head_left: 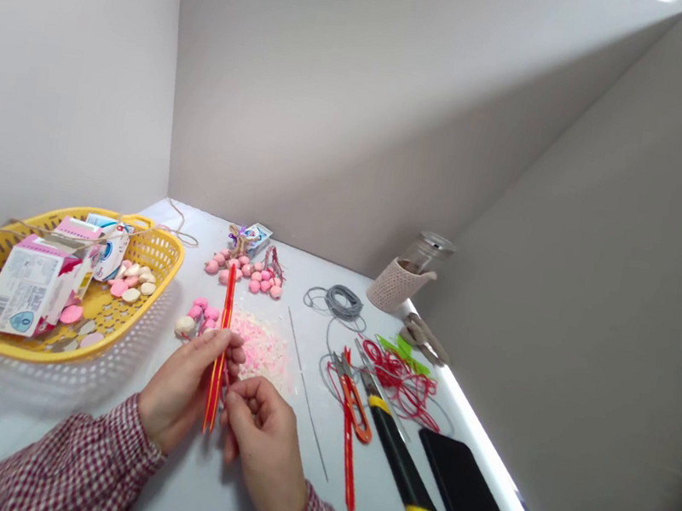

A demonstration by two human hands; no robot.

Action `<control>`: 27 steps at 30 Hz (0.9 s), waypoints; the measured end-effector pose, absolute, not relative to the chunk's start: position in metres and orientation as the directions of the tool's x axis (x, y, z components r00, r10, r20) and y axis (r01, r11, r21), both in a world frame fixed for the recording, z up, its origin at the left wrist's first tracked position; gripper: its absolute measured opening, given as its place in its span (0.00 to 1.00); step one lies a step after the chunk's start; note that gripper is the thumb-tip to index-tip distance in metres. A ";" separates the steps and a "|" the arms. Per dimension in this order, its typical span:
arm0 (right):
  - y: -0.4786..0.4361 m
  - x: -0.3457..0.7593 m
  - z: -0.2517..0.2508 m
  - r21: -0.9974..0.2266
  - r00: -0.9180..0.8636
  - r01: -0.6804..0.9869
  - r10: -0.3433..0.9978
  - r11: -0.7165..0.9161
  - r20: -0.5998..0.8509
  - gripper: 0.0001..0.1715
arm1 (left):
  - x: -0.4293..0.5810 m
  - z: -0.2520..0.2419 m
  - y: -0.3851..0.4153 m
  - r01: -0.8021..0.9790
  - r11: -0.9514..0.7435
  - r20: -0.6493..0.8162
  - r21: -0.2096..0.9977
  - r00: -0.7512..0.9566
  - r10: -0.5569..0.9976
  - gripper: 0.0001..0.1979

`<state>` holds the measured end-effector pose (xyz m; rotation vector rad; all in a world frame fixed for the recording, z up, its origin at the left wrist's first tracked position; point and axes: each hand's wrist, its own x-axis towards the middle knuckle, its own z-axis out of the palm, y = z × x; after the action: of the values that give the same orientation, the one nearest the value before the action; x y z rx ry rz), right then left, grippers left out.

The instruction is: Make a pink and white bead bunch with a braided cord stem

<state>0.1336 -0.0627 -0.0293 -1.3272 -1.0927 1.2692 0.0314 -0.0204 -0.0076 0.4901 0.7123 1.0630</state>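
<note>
My left hand is closed around the middle of a red ribbon with yellow stripes, which stands upright as a narrow folded strip. Beside it, my right hand pinches at a thin dark red cord next to the ribbon; the fingertips partly hide the cord. Behind both hands lies a heap of small pink and white crumbs. Several pink balls and one whitish ball rest just beyond my left hand.
At left stands a yellow basket with boxes and discs. On the right lie orange-handled scissors, a black-and-yellow handled tool, tangled red cord, grey cord and a black slab. A lidded glass stands behind.
</note>
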 end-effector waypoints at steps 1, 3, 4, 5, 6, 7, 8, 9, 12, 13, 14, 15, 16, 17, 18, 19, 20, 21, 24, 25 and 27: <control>-0.062 0.135 -0.028 -0.991 0.065 -0.019 0.989 -0.129 -0.130 0.09 | 0.032 -0.008 -0.021 -0.583 0.421 -0.285 0.695 0.313 0.906 0.13; -0.062 0.137 -0.026 -0.992 0.082 -0.034 0.989 -0.120 -0.122 0.09 | 0.033 -0.010 -0.021 -0.526 0.430 -0.285 0.734 0.335 0.898 0.16; -0.062 0.138 -0.025 -0.993 0.089 -0.043 0.989 -0.114 -0.117 0.09 | 0.033 -0.011 -0.021 -0.495 0.429 -0.282 0.756 0.345 0.895 0.16; -0.062 0.139 -0.025 -0.993 0.093 -0.052 0.990 -0.106 -0.111 0.09 | 0.033 -0.013 -0.021 -0.458 0.421 -0.278 0.783 0.347 0.896 0.17; -0.062 0.140 -0.025 -0.993 0.094 -0.063 0.990 -0.099 -0.105 0.08 | 0.032 -0.015 -0.021 -0.415 0.403 -0.272 0.816 0.339 0.901 0.19; -0.062 0.141 -0.024 -0.993 0.091 -0.075 0.991 -0.093 -0.100 0.07 | 0.032 -0.016 -0.021 -0.366 0.377 -0.264 0.851 0.322 0.909 0.20; -0.062 0.142 -0.024 -0.992 0.084 -0.086 0.992 -0.090 -0.098 0.07 | 0.032 -0.017 -0.020 -0.315 0.346 -0.254 0.884 0.297 0.920 0.21; -0.062 0.143 -0.025 -0.991 0.076 -0.099 0.992 -0.089 -0.097 0.07 | 0.031 -0.017 -0.020 -0.266 0.315 -0.243 0.911 0.271 0.931 0.23; -0.062 0.144 -0.025 -0.986 0.054 -0.136 0.993 -0.094 -0.102 0.09 | 0.032 -0.018 -0.020 -0.202 0.272 -0.223 0.941 0.236 0.946 0.25; -0.062 0.144 -0.026 -0.984 0.046 -0.148 0.994 -0.096 -0.103 0.10 | 0.032 -0.017 -0.020 -0.219 0.281 -0.227 0.934 0.242 0.943 0.26; -0.062 0.144 -0.026 -0.983 0.037 -0.158 0.994 -0.097 -0.105 0.10 | 0.032 -0.017 -0.020 -0.252 0.299 -0.236 0.921 0.252 0.939 0.26; -0.062 0.144 -0.026 -0.981 0.022 -0.163 0.994 -0.102 -0.107 0.11 | 0.033 -0.017 -0.020 -0.289 0.322 -0.248 0.902 0.263 0.932 0.26; -0.063 0.143 -0.026 -0.981 0.001 -0.161 0.994 -0.109 -0.111 0.11 | 0.033 -0.016 -0.019 -0.325 0.345 -0.262 0.881 0.272 0.926 0.25; -0.063 0.142 -0.027 -0.981 -0.023 -0.154 0.993 -0.115 -0.113 0.12 | 0.034 -0.016 -0.019 -0.357 0.363 -0.276 0.861 0.273 0.922 0.25; -0.063 0.141 -0.027 -0.982 -0.047 -0.145 0.992 -0.122 -0.116 0.13 | 0.034 -0.015 -0.018 -0.382 0.375 -0.287 0.845 0.268 0.920 0.25; -0.063 0.140 -0.027 -0.983 -0.069 -0.133 0.991 -0.127 -0.118 0.13 | 0.034 -0.015 -0.018 -0.400 0.380 -0.295 0.834 0.258 0.920 0.25; -0.063 0.139 -0.027 -0.984 -0.087 -0.120 0.989 -0.129 -0.119 0.14 | 0.035 -0.014 -0.018 -0.414 0.383 -0.302 0.826 0.248 0.920 0.25; -0.064 0.138 -0.028 -0.986 -0.102 -0.104 0.988 -0.129 -0.118 0.15 | 0.035 -0.014 -0.018 -0.423 0.388 -0.312 0.819 0.239 0.919 0.25; -0.066 0.136 -0.028 -0.994 -0.129 -0.025 0.986 -0.107 -0.103 0.17 | 0.035 -0.015 -0.020 -0.412 0.413 -0.344 0.812 0.234 0.909 0.28; -0.067 0.135 -0.028 -0.996 -0.125 0.029 0.989 -0.082 -0.085 0.17 | 0.036 -0.016 -0.020 -0.395 0.416 -0.349 0.819 0.232 0.908 0.29; -0.069 0.134 -0.028 -0.983 -0.092 0.184 0.996 0.012 -0.005 0.16 | 0.037 -0.018 -0.022 -0.360 0.395 -0.334 0.845 0.221 0.916 0.30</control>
<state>0.1336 -0.0689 -0.0277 -1.2969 -1.4169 1.1816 0.0374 -0.0216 -0.0176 0.7087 0.9643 0.9923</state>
